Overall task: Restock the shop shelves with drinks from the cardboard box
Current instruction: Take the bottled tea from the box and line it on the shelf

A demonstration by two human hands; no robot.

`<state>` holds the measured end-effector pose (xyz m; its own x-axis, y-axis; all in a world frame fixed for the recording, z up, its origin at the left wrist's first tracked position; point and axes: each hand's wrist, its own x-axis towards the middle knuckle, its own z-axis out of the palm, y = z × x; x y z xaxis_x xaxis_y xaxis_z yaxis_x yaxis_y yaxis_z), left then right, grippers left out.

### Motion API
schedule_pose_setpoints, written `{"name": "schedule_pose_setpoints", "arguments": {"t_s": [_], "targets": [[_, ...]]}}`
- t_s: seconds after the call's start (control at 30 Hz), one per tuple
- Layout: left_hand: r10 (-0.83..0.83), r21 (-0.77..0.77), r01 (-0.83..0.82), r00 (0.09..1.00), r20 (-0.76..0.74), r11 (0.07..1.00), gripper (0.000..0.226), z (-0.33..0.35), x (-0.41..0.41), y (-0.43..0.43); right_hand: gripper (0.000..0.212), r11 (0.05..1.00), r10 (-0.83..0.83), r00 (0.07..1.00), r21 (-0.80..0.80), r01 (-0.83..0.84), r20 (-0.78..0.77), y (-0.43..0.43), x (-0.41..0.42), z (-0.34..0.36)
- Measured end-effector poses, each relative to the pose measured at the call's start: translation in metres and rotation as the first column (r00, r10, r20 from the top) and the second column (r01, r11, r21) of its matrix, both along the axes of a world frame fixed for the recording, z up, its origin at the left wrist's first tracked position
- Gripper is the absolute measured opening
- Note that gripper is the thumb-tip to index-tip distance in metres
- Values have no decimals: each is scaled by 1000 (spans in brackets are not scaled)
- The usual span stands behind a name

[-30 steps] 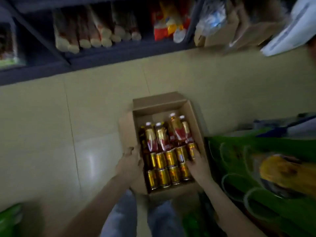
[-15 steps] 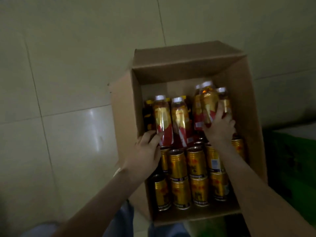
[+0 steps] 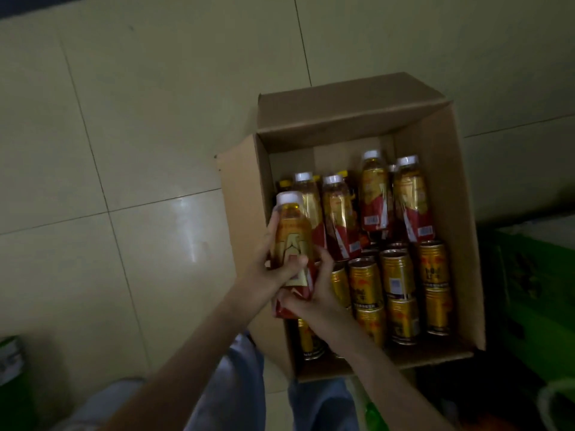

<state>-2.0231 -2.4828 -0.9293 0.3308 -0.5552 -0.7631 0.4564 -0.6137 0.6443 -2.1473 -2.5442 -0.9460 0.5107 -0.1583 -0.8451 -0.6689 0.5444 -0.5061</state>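
An open cardboard box (image 3: 460, 213) stands on the tiled floor, holding several gold-and-red drink bottles (image 3: 375, 197) with white caps at its far end and several gold cans (image 3: 396, 272) nearer me. Above the box's left wall, my left hand (image 3: 267, 269) grips one lifted bottle (image 3: 291, 231) around its middle, thumb across the label. My right hand (image 3: 314, 293) holds the same bottle's red lower end from the right and below.
Pale floor tiles (image 3: 140, 135) spread to the left and beyond the box. Green crates (image 3: 535, 281) stand close on the box's right. A green object (image 3: 12, 359) sits at the lower left edge. My knees in blue trousers (image 3: 236, 393) are below the box.
One bottle has come up out of the box. My right hand left the far bottles and moved to the lifted bottle's base; my left hand now grips it. The view has moved closer.
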Motion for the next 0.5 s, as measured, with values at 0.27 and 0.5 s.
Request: {"name": "schedule_pose_setpoints", "arguments": {"t_s": [0.27, 0.5], "targets": [[-58, 16, 56, 984, 171, 998, 83, -28, 13, 21, 103, 942, 334, 942, -34, -333, 22, -51, 17, -44], [26, 7, -28, 974, 226, 1000, 80, -37, 5, 26, 82, 774, 147, 906, -524, -355, -396, -73, -5, -123]]}}
